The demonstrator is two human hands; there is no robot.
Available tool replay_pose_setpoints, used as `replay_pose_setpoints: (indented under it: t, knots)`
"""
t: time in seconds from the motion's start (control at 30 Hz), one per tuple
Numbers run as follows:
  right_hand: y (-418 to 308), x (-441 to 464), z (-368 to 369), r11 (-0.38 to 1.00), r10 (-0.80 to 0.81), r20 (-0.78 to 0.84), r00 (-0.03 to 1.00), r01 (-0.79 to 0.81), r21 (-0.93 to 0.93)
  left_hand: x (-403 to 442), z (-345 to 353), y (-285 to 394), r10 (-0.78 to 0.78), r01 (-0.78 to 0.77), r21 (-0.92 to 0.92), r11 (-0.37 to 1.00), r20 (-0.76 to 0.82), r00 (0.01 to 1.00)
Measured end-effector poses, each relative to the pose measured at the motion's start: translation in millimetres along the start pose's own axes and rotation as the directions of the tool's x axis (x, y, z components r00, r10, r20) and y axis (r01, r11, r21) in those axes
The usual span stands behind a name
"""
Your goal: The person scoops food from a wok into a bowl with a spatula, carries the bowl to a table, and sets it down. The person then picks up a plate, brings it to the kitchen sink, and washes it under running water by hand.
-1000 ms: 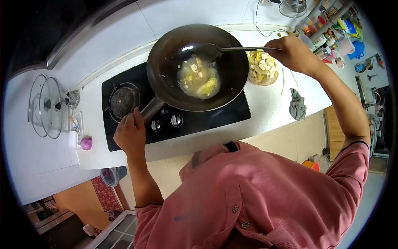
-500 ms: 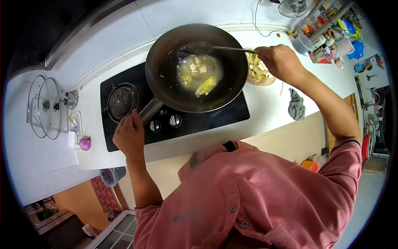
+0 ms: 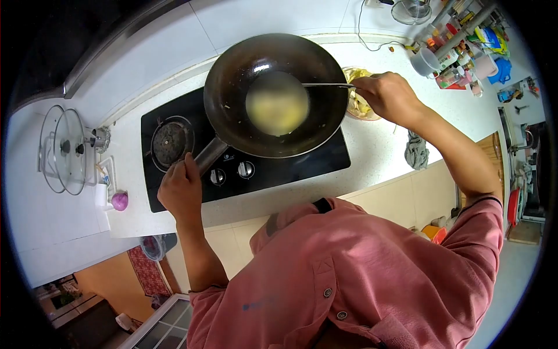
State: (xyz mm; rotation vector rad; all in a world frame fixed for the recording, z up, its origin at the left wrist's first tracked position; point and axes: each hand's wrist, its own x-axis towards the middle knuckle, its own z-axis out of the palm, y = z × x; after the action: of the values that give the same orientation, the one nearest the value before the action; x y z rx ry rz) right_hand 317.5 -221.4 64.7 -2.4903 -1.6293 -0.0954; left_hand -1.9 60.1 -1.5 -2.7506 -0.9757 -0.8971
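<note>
A dark wok (image 3: 232,75) sits on the black gas hob (image 3: 192,192). My left hand (image 3: 181,186) is closed around the wok's handle (image 3: 210,154) on the near left side. My right hand (image 3: 388,98) grips the thin metal handle of a cooking spatula (image 3: 325,85), which reaches over the wok's right rim. The spatula's head cannot be made out in the blur at the wok's middle. There the yellowish food (image 3: 279,107) shows only as a smeared patch. Partly behind my right hand stands a bowl of yellow-green leaves and pale pieces (image 3: 363,107).
A second burner (image 3: 172,142) lies left of the wok, with knobs (image 3: 246,169) in front. A grey cloth (image 3: 416,150) rests near the counter's right edge. Bottles and jars (image 3: 450,64) crowd the back right. At left are an onion (image 3: 120,201) and glass lids (image 3: 68,148).
The spatula has moved down and right in the wok, and my right hand has shifted slightly down with it. The food, clear before, is now blurred. My left hand keeps its place.
</note>
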Motion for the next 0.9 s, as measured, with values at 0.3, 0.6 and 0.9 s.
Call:
replay_pose_setpoints:
  t: [0.3,0.6,0.9]
  knots:
    - [-9.3,-4.6,0.5,0.956,0.161,0.035,0.986,-0.165,0.242,0.0,0.3,0.3,-0.002,0.002,0.003,1.000,-0.001,1.000]
    - [-8.6,0.7,12.5,0.984,0.110,-0.009,0.994,-0.108,0.140,-1.3,2.0,-1.3,0.008,-0.008,-0.010,1.000,-0.014,1.000]
    - [-17.7,-31.4,-70.6,0.993,-0.093,-0.036,0.995,0.090,-0.080,-2.1,3.2,-3.8,0.012,-0.012,-0.003,1.000,-0.002,1.000]
